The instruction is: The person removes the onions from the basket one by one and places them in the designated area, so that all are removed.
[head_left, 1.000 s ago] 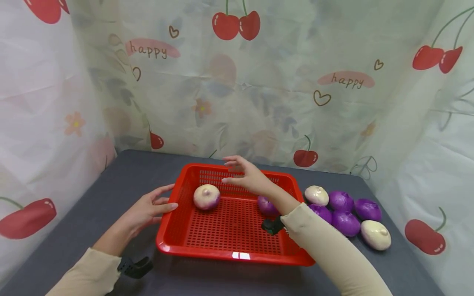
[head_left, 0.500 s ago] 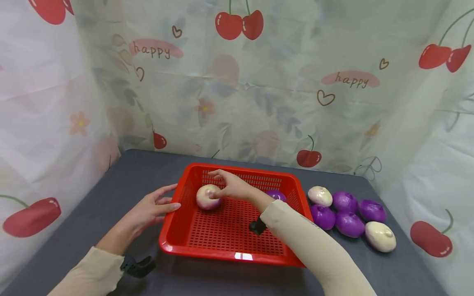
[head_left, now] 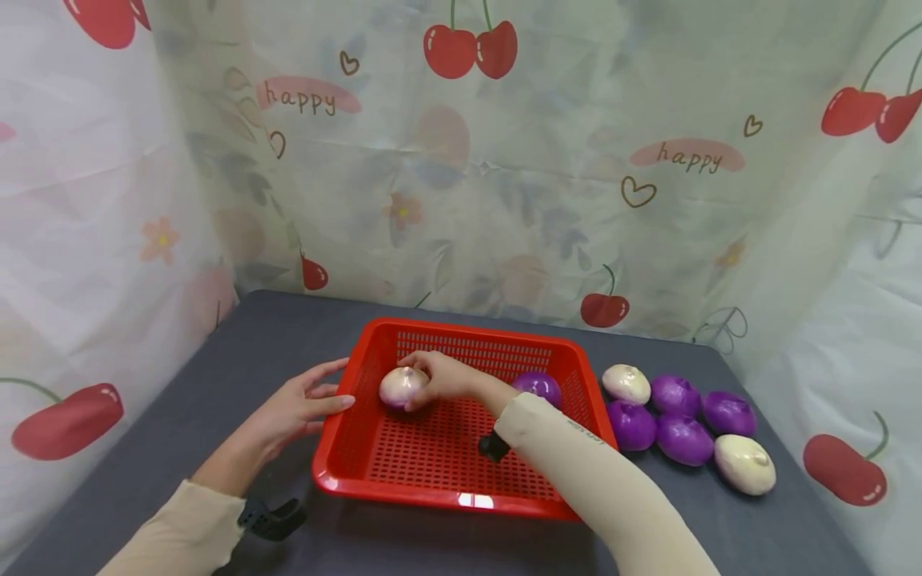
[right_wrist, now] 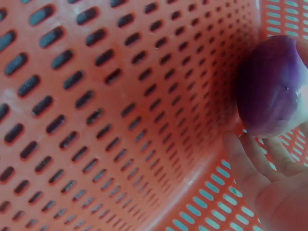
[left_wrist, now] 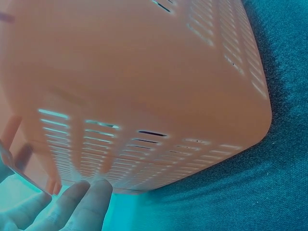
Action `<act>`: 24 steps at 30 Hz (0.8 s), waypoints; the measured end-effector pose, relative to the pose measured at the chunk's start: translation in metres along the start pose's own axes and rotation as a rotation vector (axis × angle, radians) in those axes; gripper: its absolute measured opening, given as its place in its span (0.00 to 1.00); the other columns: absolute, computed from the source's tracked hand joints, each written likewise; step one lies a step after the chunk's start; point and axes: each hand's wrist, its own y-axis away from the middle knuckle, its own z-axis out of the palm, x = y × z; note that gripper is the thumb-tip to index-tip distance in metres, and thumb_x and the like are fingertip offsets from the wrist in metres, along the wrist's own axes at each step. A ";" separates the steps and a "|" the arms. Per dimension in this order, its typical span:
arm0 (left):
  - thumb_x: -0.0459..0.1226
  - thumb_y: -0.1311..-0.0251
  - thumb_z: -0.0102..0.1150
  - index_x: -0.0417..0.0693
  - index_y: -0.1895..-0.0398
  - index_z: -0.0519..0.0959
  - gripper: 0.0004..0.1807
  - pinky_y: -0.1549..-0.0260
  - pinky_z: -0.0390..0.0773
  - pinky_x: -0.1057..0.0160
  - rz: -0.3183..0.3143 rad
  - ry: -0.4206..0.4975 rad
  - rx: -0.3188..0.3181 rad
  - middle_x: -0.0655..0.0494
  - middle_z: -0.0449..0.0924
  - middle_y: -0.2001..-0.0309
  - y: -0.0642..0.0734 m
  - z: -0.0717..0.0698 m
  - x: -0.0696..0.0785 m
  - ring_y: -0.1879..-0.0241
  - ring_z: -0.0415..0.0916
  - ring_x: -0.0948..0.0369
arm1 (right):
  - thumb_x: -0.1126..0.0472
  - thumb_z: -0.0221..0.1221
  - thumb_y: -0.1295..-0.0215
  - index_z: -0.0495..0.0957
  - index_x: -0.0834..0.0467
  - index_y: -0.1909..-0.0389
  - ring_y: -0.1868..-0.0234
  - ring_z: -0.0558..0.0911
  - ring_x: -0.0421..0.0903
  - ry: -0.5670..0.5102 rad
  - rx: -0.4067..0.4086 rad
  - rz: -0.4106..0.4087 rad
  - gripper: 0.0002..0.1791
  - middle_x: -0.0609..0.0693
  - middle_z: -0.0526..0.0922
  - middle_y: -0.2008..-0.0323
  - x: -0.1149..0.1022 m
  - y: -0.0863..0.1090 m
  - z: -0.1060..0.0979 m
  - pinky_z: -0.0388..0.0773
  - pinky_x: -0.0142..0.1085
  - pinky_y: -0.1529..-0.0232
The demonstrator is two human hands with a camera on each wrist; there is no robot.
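A white-and-purple turnip (head_left: 402,387) is in the left part of the red basket (head_left: 461,498). My right hand (head_left: 450,376) grips it from its right side, with the thumb and fingers spread around it. In the right wrist view, the turnip (right_wrist: 269,89) shows a dark purple side, and fingertips (right_wrist: 238,149) curve beneath it. My left hand (head_left: 298,408) holds the basket's left rim, the thumb over the edge. The left wrist view shows its fingers (left_wrist: 94,204) against the slotted outer wall. A purple turnip (head_left: 536,388) lies in the basket's right part, partly hidden by the right arm.
Right of the basket, several more turnips lie grouped on the dark grey table (head_left: 288,328), among them a purple one (head_left: 684,438) and a white one (head_left: 745,464). A cherry-printed curtain (head_left: 490,216) stands behind and at both sides.
My right hand has come left and down inside the basket and now grips the white-and-purple turnip, which has tilted slightly. The left hand has stayed at the rim.
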 end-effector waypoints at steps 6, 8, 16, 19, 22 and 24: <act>0.44 0.41 0.64 0.53 0.24 0.51 0.45 0.51 0.81 0.48 0.002 0.008 -0.003 0.36 0.67 0.34 0.000 0.000 0.000 0.48 0.80 0.50 | 0.64 0.69 0.47 0.70 0.57 0.40 0.52 0.76 0.44 -0.048 -0.002 0.022 0.32 0.55 0.78 0.50 0.002 0.001 0.005 0.75 0.35 0.49; 0.44 0.41 0.65 0.53 0.24 0.51 0.45 0.51 0.81 0.48 0.002 0.008 -0.001 0.36 0.68 0.34 0.001 0.000 0.000 0.48 0.80 0.50 | 0.65 0.68 0.47 0.70 0.56 0.40 0.52 0.76 0.45 -0.054 0.003 0.027 0.32 0.55 0.78 0.51 0.001 0.002 0.005 0.75 0.35 0.49; 0.44 0.40 0.65 0.52 0.24 0.52 0.44 0.52 0.81 0.48 0.007 0.011 0.009 0.36 0.69 0.36 0.001 0.001 0.001 0.50 0.81 0.51 | 0.62 0.69 0.46 0.71 0.53 0.41 0.48 0.76 0.47 -0.032 0.019 0.040 0.31 0.55 0.78 0.47 -0.003 0.016 -0.002 0.75 0.40 0.46; 0.44 0.41 0.65 0.52 0.24 0.52 0.44 0.52 0.81 0.48 0.012 0.010 0.010 0.36 0.70 0.36 0.001 0.001 0.000 0.51 0.82 0.52 | 0.61 0.70 0.46 0.71 0.52 0.40 0.47 0.76 0.48 -0.055 0.049 0.035 0.32 0.55 0.76 0.45 -0.005 0.029 -0.012 0.75 0.42 0.45; 0.44 0.40 0.65 0.52 0.24 0.52 0.44 0.52 0.82 0.49 0.019 0.016 0.000 0.36 0.70 0.36 0.001 0.000 0.000 0.52 0.82 0.53 | 0.61 0.70 0.45 0.70 0.51 0.39 0.47 0.77 0.49 -0.080 0.090 0.018 0.32 0.56 0.75 0.44 -0.008 0.046 -0.027 0.76 0.42 0.47; 0.43 0.40 0.64 0.51 0.24 0.52 0.44 0.53 0.82 0.49 0.023 0.028 -0.013 0.35 0.70 0.36 0.001 -0.001 0.000 0.53 0.82 0.53 | 0.60 0.70 0.45 0.70 0.49 0.38 0.47 0.77 0.50 -0.097 0.118 0.013 0.33 0.55 0.74 0.43 -0.011 0.061 -0.038 0.78 0.42 0.48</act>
